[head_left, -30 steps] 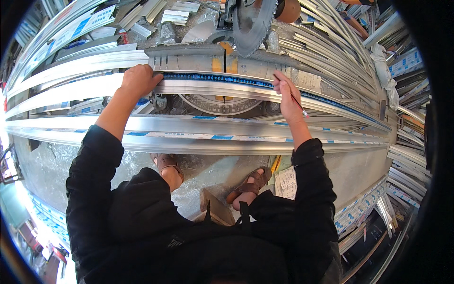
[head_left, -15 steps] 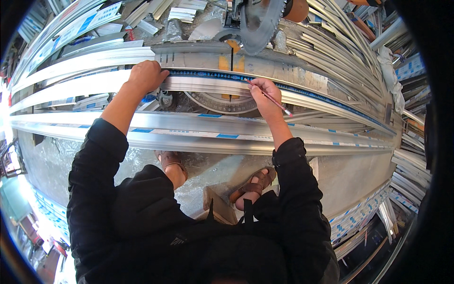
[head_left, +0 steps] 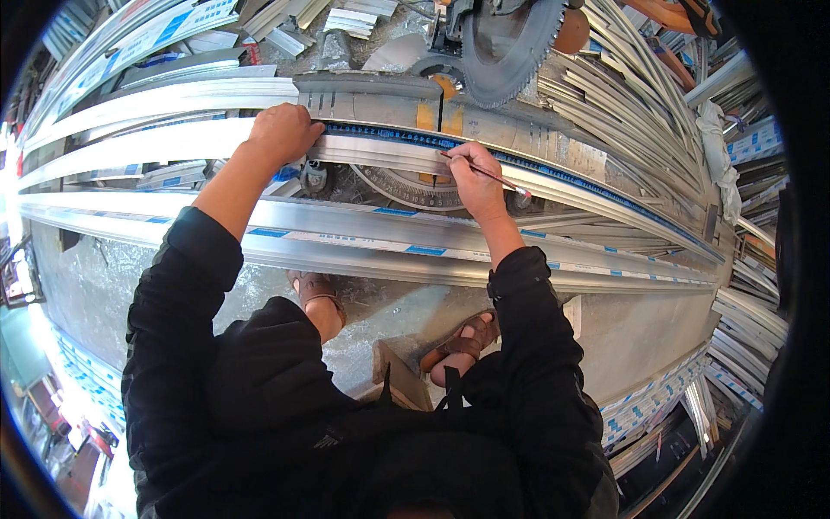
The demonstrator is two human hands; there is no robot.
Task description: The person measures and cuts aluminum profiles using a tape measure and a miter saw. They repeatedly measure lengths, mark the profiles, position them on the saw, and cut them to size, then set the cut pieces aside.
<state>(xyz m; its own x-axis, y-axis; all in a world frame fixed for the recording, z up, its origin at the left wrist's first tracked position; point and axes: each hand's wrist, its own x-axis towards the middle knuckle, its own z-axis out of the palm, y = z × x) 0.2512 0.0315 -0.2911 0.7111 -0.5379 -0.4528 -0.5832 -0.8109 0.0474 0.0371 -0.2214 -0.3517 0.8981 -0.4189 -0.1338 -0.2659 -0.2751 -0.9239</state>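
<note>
Right hand (head_left: 475, 183) pinching slim pencil (head_left: 496, 176), left hand (head_left: 284, 137) pinning flat tape measure (head_left: 393, 135), shiny ridged metal profile (head_left: 380, 154)

A grey floor (head_left: 380, 310) is stretching across the middle, showing pale, dusty patches. Long metal strips (head_left: 130, 54) are lying heaped at the upper left, while more stacked lengths (head_left: 752, 313) are crowding the right side, below a crumpled white sheet (head_left: 712, 156). Bright light (head_left: 45, 333) is glaring along the left edge.
</note>
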